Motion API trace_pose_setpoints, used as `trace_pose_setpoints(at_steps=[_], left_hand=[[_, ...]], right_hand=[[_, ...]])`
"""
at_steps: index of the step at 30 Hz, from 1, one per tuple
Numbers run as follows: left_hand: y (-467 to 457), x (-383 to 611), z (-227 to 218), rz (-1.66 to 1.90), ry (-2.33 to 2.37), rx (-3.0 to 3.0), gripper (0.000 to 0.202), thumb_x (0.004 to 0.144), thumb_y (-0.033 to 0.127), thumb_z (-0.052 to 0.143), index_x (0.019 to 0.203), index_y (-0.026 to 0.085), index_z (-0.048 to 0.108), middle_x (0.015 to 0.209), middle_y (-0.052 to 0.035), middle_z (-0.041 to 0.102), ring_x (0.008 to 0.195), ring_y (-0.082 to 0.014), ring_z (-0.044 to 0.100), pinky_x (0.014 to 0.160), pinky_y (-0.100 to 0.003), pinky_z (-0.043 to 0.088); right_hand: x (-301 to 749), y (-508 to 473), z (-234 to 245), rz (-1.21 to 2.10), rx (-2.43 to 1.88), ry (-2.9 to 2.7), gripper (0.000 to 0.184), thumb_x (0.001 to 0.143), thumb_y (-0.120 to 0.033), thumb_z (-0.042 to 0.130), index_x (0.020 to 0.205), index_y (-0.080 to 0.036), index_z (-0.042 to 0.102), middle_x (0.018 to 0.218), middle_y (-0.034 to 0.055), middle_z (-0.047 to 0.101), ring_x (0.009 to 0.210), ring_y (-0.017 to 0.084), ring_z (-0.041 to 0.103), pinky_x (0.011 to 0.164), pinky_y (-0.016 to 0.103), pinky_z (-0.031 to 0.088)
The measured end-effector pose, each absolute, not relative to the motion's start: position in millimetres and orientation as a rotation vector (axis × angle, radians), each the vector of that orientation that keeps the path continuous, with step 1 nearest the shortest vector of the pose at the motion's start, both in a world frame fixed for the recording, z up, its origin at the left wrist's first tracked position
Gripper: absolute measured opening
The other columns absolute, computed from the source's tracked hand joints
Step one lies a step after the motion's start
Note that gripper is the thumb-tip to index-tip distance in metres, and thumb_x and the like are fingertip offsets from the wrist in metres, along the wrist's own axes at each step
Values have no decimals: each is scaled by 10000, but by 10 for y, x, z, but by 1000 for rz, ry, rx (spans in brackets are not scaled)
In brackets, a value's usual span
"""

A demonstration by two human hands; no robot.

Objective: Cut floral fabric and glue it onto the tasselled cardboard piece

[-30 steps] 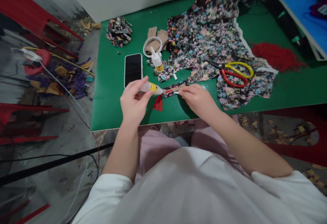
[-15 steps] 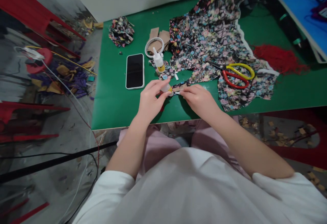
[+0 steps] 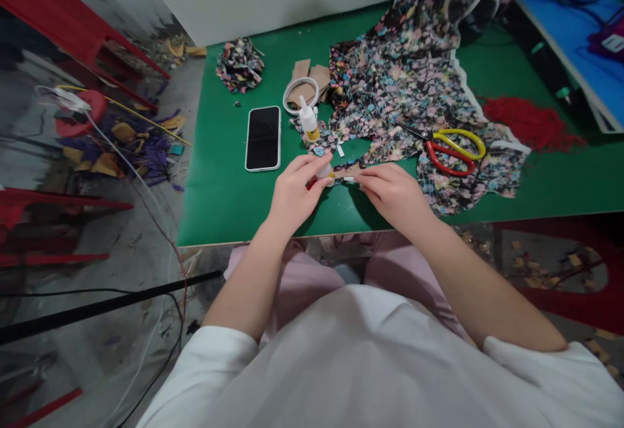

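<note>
My left hand [image 3: 299, 184] is closed around a small white glue bottle [image 3: 325, 170] with a yellow label, held tilted and partly hidden by the fingers. Just right of it, a short brown cardboard strip [image 3: 347, 172] lies on dark floral cloth whose edges show around it. My right hand [image 3: 390, 187] pinches the right end of this strip, its fingertips close to a small white piece [image 3: 349, 179] along the near edge. A second glue bottle [image 3: 309, 120] stands upright behind my left hand, on a scrap of floral cloth.
A phone [image 3: 263, 138] lies left on the green table [image 3: 219, 200]. Behind the bottles are a white tape ring [image 3: 286, 99] and cardboard pieces [image 3: 320, 79]. Scissors [image 3: 453, 148] rest on spread floral cloth [image 3: 390, 90], beside red threads [image 3: 531, 122]. A crumpled cloth bundle [image 3: 240, 65] sits back left.
My right hand has shifted slightly right, away from the left hand, and more of the strip shows between them. The whole view has also shifted a little.
</note>
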State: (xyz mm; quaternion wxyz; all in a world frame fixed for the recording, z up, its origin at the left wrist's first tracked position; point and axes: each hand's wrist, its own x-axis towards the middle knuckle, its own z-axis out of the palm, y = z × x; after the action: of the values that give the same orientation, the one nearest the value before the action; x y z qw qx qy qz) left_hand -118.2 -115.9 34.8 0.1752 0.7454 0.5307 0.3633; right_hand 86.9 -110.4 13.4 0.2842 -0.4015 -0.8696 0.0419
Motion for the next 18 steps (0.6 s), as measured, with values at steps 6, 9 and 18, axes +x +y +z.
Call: trace_pose_setpoints(at_steps=[6,9,18], left_hand=[[-1165,-1181,347,1025,1497,2100,384,764,170,629,1143,227,600,1053,-40,596,979,-155,575,896,-337,480],[-1164,-1183,345,1034,1496,2086,379,764,180,631,1139,226,603,1052,-40,595,965,-153,579,887,-333,486],[-1171,-1214,319,1089,1497,1974,368,749,191,646,1111,249,622,1031,-32,608,933,-150,587,821,-321,522]], right_hand=[[759,-1084,104,192,-1007,-2412,265,855,-117,446,1003,-154,663,995,93,656,904,192,541,823,345,455],[844,-1059,103,171,-1034,-2416,266,847,-112,456,1007,-139,667,984,105,658,902,198,547,819,354,455],[863,-1067,65,158,-1070,-2358,256,843,-129,475,1006,-151,671,962,93,668,880,195,551,791,346,465]])
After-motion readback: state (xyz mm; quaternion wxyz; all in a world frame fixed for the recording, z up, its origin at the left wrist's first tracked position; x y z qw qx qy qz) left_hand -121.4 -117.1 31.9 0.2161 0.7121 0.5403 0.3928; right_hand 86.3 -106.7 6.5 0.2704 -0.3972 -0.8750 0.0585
